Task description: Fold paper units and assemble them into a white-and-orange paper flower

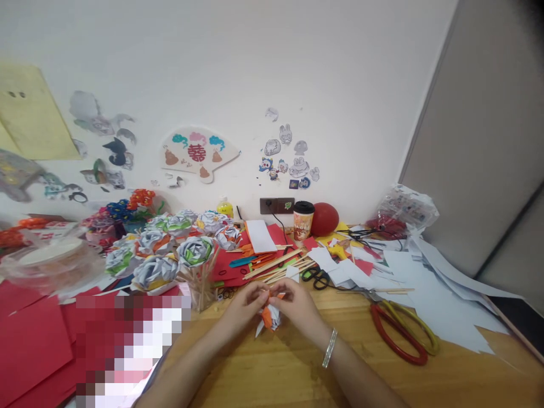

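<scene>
Over the wooden table (255, 374), a small white and orange folded paper flower (273, 318) is pinched between my two hands. My left hand (249, 300) has thumb and fingers closed at its upper edge. From the other side, my right hand (293, 303) grips the same flower, a silvery bracelet (330, 347) on that wrist. The fingers cover part of the flower. Just beyond my hands lie thin wooden sticks (276, 265) and black-handled scissors (315, 277).
Finished paper flowers (195, 251) stand on sticks at the left. Large scissors with red and yellow handles (397, 334) lie right. White paper sheets (442, 294) and red paper (34, 340) spread at the sides. A lidded paper cup (303, 221) and red balloon (325, 219) stand by the wall.
</scene>
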`<state>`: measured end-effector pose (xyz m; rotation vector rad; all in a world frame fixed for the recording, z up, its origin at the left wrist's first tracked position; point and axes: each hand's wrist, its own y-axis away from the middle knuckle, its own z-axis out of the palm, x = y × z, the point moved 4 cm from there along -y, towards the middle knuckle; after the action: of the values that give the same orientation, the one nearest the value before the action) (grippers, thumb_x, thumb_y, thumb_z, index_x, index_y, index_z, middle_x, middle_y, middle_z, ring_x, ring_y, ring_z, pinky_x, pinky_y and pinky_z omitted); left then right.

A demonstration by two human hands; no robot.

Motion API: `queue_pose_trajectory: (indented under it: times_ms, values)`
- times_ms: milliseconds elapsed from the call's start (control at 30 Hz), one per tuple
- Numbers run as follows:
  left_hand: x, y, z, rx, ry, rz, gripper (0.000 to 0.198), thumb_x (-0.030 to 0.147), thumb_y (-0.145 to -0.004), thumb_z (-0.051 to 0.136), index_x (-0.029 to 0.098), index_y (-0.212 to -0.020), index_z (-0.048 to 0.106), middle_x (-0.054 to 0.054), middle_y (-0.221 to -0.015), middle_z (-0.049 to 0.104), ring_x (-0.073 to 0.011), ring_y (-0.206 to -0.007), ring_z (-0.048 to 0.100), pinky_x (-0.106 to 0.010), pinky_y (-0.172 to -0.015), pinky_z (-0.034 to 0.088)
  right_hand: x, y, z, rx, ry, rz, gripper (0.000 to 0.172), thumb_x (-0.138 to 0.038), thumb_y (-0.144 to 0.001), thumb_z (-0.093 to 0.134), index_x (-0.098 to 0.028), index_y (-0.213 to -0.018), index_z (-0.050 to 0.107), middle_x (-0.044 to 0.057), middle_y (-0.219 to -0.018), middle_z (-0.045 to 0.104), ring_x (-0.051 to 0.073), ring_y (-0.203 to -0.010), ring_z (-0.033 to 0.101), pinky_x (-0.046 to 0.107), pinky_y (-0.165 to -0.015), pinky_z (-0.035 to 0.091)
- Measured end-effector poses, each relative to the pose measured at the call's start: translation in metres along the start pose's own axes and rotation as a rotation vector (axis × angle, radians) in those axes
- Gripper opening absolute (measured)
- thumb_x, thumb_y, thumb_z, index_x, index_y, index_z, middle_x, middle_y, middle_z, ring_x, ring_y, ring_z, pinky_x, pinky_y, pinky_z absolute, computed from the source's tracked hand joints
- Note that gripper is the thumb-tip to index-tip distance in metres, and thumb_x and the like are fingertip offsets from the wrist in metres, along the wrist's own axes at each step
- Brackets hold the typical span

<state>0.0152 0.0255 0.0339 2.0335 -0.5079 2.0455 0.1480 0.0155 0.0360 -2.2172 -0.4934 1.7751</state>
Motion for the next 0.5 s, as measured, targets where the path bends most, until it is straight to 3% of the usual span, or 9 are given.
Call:
queue_pose_trajectory:
  times_ms: [100, 200, 300, 500]
  values:
    - [-0.003, -0.002, -0.004, 0.036, -0.012, 0.022, 0.029, 0.042, -0.07, 0.063, 0.015, -0.068, 0.054, 0.003, -0.059, 0.053, -0.0104, -0.053, 0.048, -0.02, -0.052, 0.037, -0.022, 0.006, -0.003, 0.054, 0.283, -0.297, 0.005, -0.02, -0.078, 0.057, -0.019, -0.074, 0.061, 0.003, -0.077, 0.061, 0.018, -0.078, 0.053, 0.032, -0.072, 0.042]
    - [-0.005, -0.003, -0.007, 0.064, 0.021, 0.053, 0.028, 0.041, -0.072, 0.061, 0.016, -0.066, 0.051, 0.005, -0.058, 0.049, -0.0093, -0.052, 0.046, -0.019, -0.05, 0.036, -0.034, 0.013, 0.003, -0.056, 0.451, -0.513, 0.013, -0.019, -0.083, 0.05, -0.02, -0.086, 0.063, 0.005, -0.082, 0.064, 0.018, -0.08, 0.05, 0.033, -0.073, 0.04]
    - [-0.007, -0.004, -0.008, 0.093, 0.035, 0.07, 0.029, 0.043, -0.073, 0.059, 0.017, -0.066, 0.048, 0.006, -0.057, 0.045, -0.0082, -0.049, 0.042, -0.018, -0.046, 0.033, -0.035, 0.016, 0.008, -0.111, 0.489, -0.576, 0.017, -0.017, -0.085, 0.047, -0.02, -0.091, 0.063, 0.005, -0.085, 0.065, 0.018, -0.08, 0.049, 0.034, -0.073, 0.04]
    - [-0.006, -0.005, -0.015, 0.221, -0.058, 0.126, 0.028, 0.042, -0.071, 0.059, 0.018, -0.063, 0.047, 0.006, -0.056, 0.044, -0.0082, -0.049, 0.041, -0.018, -0.046, 0.034, -0.035, 0.017, 0.013, -0.093, 0.512, -0.606, 0.018, -0.017, -0.085, 0.045, -0.017, -0.086, 0.063, 0.005, -0.078, 0.063, 0.018, -0.077, 0.047, 0.035, -0.073, 0.039]
